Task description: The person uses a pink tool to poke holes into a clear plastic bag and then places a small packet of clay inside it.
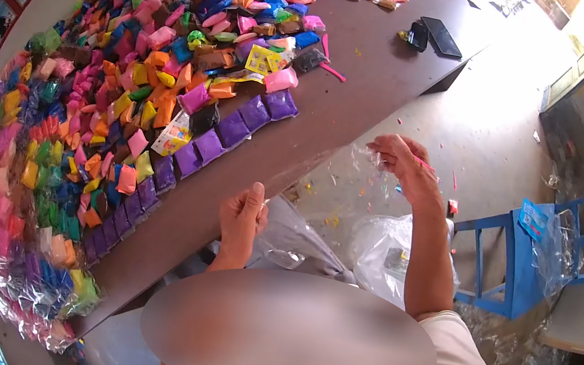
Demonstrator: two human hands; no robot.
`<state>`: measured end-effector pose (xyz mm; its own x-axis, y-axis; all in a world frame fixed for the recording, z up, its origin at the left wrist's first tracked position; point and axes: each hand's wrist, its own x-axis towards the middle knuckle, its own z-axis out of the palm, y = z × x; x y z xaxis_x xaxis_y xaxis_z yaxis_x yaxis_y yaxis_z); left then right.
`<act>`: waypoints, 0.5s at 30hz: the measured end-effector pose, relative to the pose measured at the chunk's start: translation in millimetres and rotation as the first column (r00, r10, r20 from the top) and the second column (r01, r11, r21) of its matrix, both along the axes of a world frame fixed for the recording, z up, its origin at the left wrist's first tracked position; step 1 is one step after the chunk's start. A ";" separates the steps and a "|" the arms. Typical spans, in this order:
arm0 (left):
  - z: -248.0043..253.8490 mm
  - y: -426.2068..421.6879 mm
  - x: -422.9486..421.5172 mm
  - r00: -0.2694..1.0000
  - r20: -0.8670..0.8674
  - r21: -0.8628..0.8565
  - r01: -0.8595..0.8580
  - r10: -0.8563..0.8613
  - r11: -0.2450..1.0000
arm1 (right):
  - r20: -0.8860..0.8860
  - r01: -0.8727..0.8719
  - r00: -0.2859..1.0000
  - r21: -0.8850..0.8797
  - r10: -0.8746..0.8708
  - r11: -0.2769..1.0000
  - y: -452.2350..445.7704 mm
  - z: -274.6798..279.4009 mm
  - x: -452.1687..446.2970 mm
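Observation:
My left hand point(242, 220) is closed by the table's front edge, thumb up; anything pinched in it is too small to make out. Further right, my right hand point(406, 164) is raised past the edge, fingers bent round a piece of clear plastic film point(371, 157). A thin pink stick point(424, 165) lies along this hand. Nearest to my left hand on the table runs a row of purple packets point(210, 146). Behind the row is a large heap of small packets point(148, 76) in many colours.
The brown table point(292, 133) carries a black phone point(441, 38) and a pink tool point(331, 71). A clear plastic bag point(384, 254) is beside my lap. At right stands a blue chair point(517, 256) with plastic over it. Scraps litter the floor.

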<state>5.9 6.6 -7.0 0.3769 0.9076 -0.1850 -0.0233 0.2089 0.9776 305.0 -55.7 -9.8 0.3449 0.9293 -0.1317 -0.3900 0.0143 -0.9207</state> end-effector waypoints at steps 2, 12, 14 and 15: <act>-2.0 -1.0 -0.9 1.000 0.007 -0.042 -0.010 0.011 0.999 | 0.150 -0.108 0.982 -0.071 0.118 0.992 -2.1 14.2 -1.0; -3.8 -4.4 -7.6 0.999 -0.025 0.011 0.031 -0.031 0.999 | 0.886 -0.162 0.449 -0.049 0.118 0.986 12.0 29.0 -15.2; -3.2 -2.8 -8.4 0.992 -0.090 0.000 0.086 -0.086 0.996 | 0.929 -0.186 0.354 -0.046 0.111 0.982 16.7 44.8 -14.6; -2.9 -2.3 -8.3 0.986 -0.121 -0.007 0.112 -0.112 0.994 | 0.948 -0.208 0.291 -0.072 0.132 0.975 19.8 54.0 -14.0</act>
